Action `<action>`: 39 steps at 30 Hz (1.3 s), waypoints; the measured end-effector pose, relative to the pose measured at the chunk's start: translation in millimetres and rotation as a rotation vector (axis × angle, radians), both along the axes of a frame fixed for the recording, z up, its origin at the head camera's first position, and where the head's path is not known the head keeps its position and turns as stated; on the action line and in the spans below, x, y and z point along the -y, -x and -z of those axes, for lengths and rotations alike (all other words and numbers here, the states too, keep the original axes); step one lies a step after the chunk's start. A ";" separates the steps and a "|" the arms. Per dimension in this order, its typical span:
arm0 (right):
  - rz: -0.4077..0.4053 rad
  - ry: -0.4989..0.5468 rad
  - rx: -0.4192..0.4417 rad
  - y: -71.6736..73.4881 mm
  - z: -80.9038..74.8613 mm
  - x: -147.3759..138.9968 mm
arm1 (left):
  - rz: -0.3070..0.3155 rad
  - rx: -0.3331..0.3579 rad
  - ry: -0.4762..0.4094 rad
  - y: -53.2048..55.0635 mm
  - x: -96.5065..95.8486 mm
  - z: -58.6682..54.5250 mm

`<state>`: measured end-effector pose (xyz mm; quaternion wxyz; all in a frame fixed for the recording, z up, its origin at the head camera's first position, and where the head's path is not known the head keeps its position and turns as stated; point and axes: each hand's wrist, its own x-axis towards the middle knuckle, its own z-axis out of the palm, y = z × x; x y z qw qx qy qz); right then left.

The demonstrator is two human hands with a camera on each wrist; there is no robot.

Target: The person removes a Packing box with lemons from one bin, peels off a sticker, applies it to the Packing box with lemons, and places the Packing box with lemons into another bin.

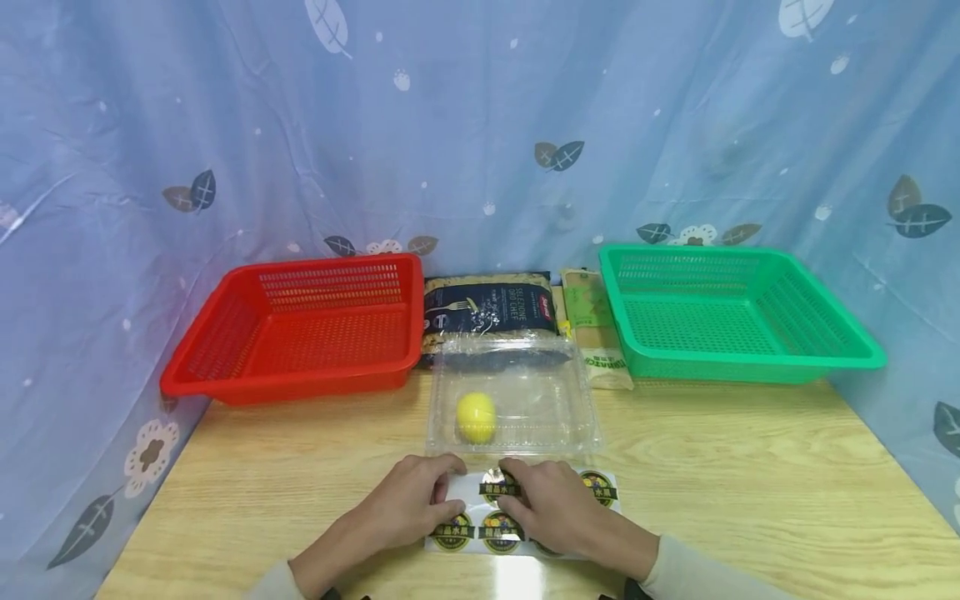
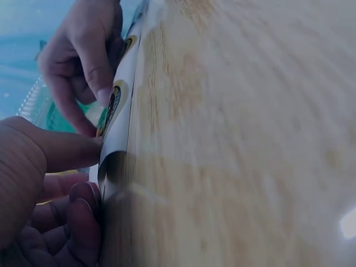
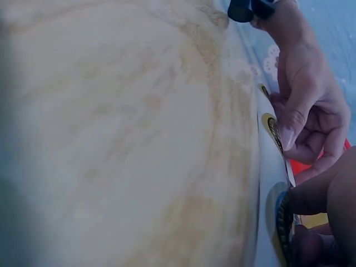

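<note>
A white sheet of round black-and-gold fruit stickers (image 1: 517,543) lies on the table before me. My left hand (image 1: 408,504) rests at its left end, thumb and forefinger apart, touching the sheet. At the upper middle sticker (image 1: 491,490), my right hand (image 1: 558,504) pinches with thumb and forefinger; light glints off its upper edge. The left wrist view shows the left thumb (image 2: 72,149) against the sheet, other fingers bent. Just behind the sheet stands a clear plastic clamshell box (image 1: 536,417), its lid raised, with a yellow lemon-like fruit (image 1: 476,417) inside at the left.
A red basket (image 1: 300,385) stands at the back left, a green basket (image 1: 750,365) at the back right. Between them lie a dark-labelled pasta bag (image 1: 487,304) and a green-and-brown packet (image 1: 588,312). A blue patterned curtain (image 1: 480,108) closes off the back and sides.
</note>
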<state>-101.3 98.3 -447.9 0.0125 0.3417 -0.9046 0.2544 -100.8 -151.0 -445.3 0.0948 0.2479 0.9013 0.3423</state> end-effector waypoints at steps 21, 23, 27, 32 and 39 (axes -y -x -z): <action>-0.020 0.156 -0.125 2.7 -2.7 -1.3 | -0.001 -0.044 -0.016 3.9 2.9 1.9; -0.020 0.156 -0.125 2.5 -5.5 -1.2 | -0.007 -0.052 -0.023 3.8 3.6 1.8; -0.024 0.133 -0.108 1.4 -12.9 -2.2 | -0.026 -0.049 -0.044 2.0 4.3 1.8; -0.046 0.094 -0.085 -0.9 -22.8 -4.8 | -0.052 -0.039 -0.067 -0.4 4.4 0.6; -0.110 0.103 -0.117 -3.4 -34.1 -9.2 | -0.100 -0.075 -0.094 -4.9 4.8 -0.8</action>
